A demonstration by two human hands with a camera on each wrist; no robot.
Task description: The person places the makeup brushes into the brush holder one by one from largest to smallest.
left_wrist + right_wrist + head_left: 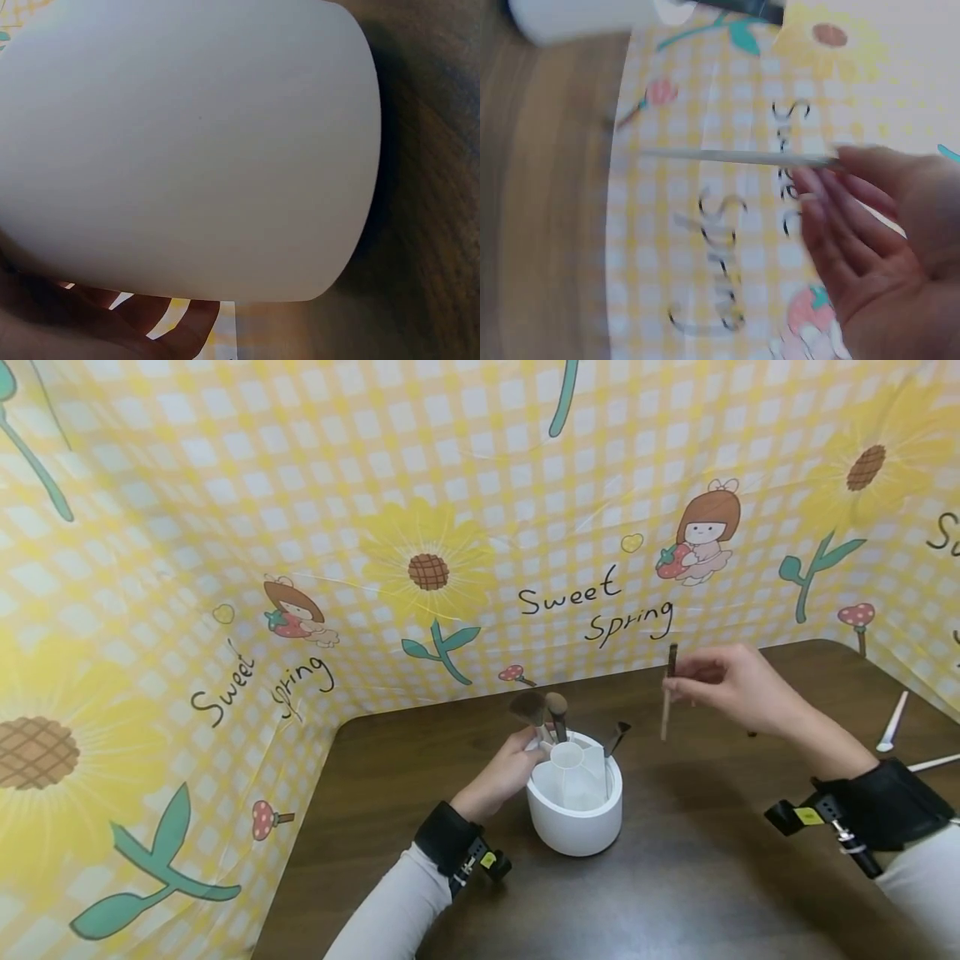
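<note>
My left hand (pixel 495 777) grips the left side of a white round brush holder (pixel 576 833) with inner compartments, which stands upright on the table. In the left wrist view, the holder's smooth wall (pixel 195 150) covers most of the frame, with fingers (pixel 187 330) along its edge. Two fluffy makeup brushes (pixel 557 706) stand in the holder's back left, and a small dark-tipped brush (pixel 621 731) leans at its right. To the right of the holder, my right hand (pixel 738 685) pinches a slim makeup brush (pixel 665 714) near its dark upper end, its pale handle (pixel 742 157) pointing down.
On the right of the dark wooden table (pixel 697 877) lie a white-handled brush (pixel 892 722) and another pale stick-like piece (pixel 933 763). A small dark item (pixel 752 734) shows partly beneath the right hand. Yellow checked cloth (pixel 465 468) hangs behind the table.
</note>
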